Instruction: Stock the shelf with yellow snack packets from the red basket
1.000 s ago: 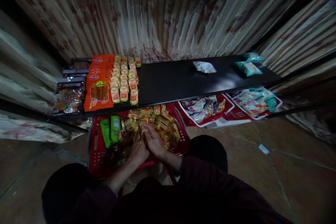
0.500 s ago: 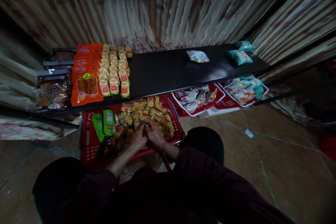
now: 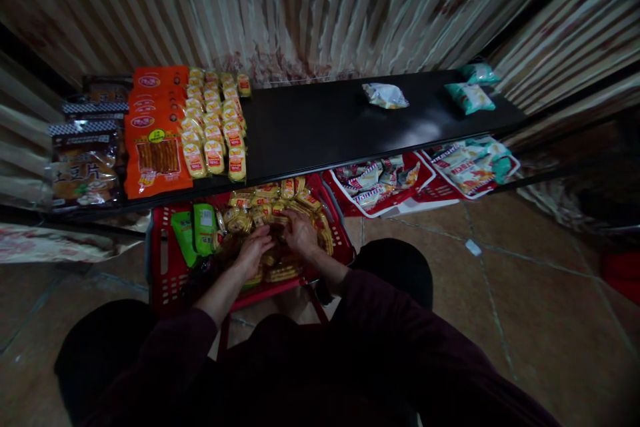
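Both my hands reach into a red plastic basket (image 3: 165,273) on the floor, which is heaped with small yellow snack packets (image 3: 295,197). My left hand (image 3: 253,252) lies curled over the packets near the basket's middle. My right hand (image 3: 301,232) is beside it, fingers bent down among the packets. What either hand grips is hidden by the fingers. Two green packets (image 3: 197,230) stand at the basket's left. Above the basket a black shelf (image 3: 325,127) carries rows of the same yellow packets (image 3: 215,127) at its left end.
Orange packs (image 3: 155,147) and dark brown packs (image 3: 85,167) lie left of the yellow rows. A white bag (image 3: 385,95) and green bags (image 3: 470,97) sit on the shelf's right. Red trays of snacks (image 3: 380,180) stand below. Curtains hang behind. The floor is tiled.
My hands have moved slightly apart and deeper into the basket's packets. The camera has shifted, so the shelf sits higher in view.
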### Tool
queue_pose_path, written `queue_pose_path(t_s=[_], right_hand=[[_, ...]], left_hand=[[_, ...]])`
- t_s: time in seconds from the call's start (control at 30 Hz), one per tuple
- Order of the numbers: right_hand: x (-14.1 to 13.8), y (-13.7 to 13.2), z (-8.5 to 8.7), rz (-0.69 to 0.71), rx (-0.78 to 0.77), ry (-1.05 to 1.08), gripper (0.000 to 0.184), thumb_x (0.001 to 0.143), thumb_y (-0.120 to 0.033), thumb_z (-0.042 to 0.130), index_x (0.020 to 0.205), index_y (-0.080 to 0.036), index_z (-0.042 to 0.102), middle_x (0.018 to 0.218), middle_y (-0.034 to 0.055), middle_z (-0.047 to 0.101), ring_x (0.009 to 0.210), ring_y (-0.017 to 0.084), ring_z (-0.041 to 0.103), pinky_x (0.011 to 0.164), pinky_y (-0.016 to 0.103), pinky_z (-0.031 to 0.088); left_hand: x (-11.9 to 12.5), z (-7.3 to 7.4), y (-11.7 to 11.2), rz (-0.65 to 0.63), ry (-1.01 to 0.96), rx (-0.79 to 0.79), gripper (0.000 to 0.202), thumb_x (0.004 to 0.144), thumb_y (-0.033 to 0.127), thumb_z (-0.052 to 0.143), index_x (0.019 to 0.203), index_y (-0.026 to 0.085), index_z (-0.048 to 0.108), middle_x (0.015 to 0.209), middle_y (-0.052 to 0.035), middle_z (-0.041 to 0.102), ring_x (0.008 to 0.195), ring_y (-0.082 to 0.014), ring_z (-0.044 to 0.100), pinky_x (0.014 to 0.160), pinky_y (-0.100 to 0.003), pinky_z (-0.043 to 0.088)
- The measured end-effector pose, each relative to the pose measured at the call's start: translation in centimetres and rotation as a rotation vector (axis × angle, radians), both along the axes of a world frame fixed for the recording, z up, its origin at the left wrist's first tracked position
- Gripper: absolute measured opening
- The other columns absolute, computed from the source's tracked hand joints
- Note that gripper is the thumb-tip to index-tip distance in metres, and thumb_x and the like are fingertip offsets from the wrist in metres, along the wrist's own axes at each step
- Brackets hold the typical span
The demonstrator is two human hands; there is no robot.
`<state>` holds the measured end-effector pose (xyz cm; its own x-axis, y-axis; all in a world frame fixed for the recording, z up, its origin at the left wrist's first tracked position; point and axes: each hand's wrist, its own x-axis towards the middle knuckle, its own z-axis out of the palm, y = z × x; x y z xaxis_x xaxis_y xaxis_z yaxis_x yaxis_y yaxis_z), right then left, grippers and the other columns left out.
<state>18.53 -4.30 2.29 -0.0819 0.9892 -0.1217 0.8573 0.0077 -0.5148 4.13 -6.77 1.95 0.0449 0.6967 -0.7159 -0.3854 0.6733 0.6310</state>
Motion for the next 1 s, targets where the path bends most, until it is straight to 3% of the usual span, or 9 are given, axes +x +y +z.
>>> queue_pose_path(t_s=[0.2, 0.33, 0.5, 0.63, 0.83, 1.0], right_hand=[[-0.2, 0.5, 0.4, 0.185, -0.054, -0.161, 0.037, 0.083, -0.018, 0.047, 0.118, -0.013, 0.060, 0.118, 0.0123, 0.062, 0.112, 0.022, 0.052, 0.105, 0.034, 0.031], [-0.7, 0.3, 0.2, 0.249, -0.137, -0.163, 0.043, 0.079, -0.019, 0.052, 0.122, -0.017, 0.056, 0.120, 0.0134, 0.061, 0.112, 0.025, 0.054, 0.098, 0.037, 0.038], [-0.9, 0.6, -0.6, 0.248, -0.198, -0.147, 0.052, 0.077, -0.017, 0.055, 0.129, -0.021, 0.051, 0.122, 0.0137, 0.061, 0.107, 0.026, 0.059, 0.088, 0.036, 0.045], [-0.9, 1.2, -1.1, 0.223, -0.207, -0.071, 0.049, 0.079, -0.018, 0.052, 0.128, -0.022, 0.053, 0.109, 0.0120, 0.068, 0.098, 0.025, 0.064, 0.085, 0.035, 0.047], [-0.6, 1.7, -1.7, 0.129, -0.179, 0.068, 0.041, 0.083, -0.021, 0.050, 0.123, -0.019, 0.058, 0.112, 0.0130, 0.067, 0.100, 0.027, 0.064, 0.090, 0.039, 0.046], [-0.7, 1.6, -3.0, 0.062, -0.200, 0.244, 0.034, 0.082, -0.023, 0.053, 0.115, -0.017, 0.062, 0.113, 0.0107, 0.067, 0.104, 0.023, 0.063, 0.093, 0.036, 0.046]], left_hand=[[0.1, -0.6, 0.1, 0.061, -0.117, -0.076, 0.049, 0.068, -0.001, 0.053, 0.114, 0.015, 0.060, 0.142, -0.0100, 0.044, 0.121, -0.0197, 0.050, 0.103, -0.035, 0.042], [0.1, -1.2, -0.1, 0.061, -0.141, -0.097, 0.056, 0.071, 0.001, 0.051, 0.125, 0.016, 0.054, 0.144, -0.0099, 0.042, 0.125, -0.0178, 0.047, 0.107, -0.033, 0.037], [0.1, -1.5, -0.3, -0.015, -0.081, -0.089, 0.056, 0.076, 0.010, 0.052, 0.130, 0.022, 0.050, 0.144, -0.0095, 0.042, 0.134, -0.0173, 0.037, 0.109, -0.036, 0.029], [0.1, -1.3, -0.3, -0.027, -0.066, -0.086, 0.056, 0.078, 0.014, 0.052, 0.133, 0.022, 0.048, 0.143, -0.0084, 0.044, 0.133, -0.0173, 0.038, 0.109, -0.036, 0.028], [0.0, -1.2, -0.4, -0.054, -0.024, 0.008, 0.047, 0.077, 0.018, 0.055, 0.123, 0.026, 0.057, 0.145, -0.0039, 0.042, 0.134, -0.0200, 0.036, 0.108, -0.037, 0.030], [-0.1, -1.2, -0.2, -0.003, -0.033, -0.019, 0.043, 0.080, 0.016, 0.052, 0.122, 0.023, 0.058, 0.147, -0.0058, 0.039, 0.134, -0.0178, 0.036, 0.107, -0.033, 0.030]])
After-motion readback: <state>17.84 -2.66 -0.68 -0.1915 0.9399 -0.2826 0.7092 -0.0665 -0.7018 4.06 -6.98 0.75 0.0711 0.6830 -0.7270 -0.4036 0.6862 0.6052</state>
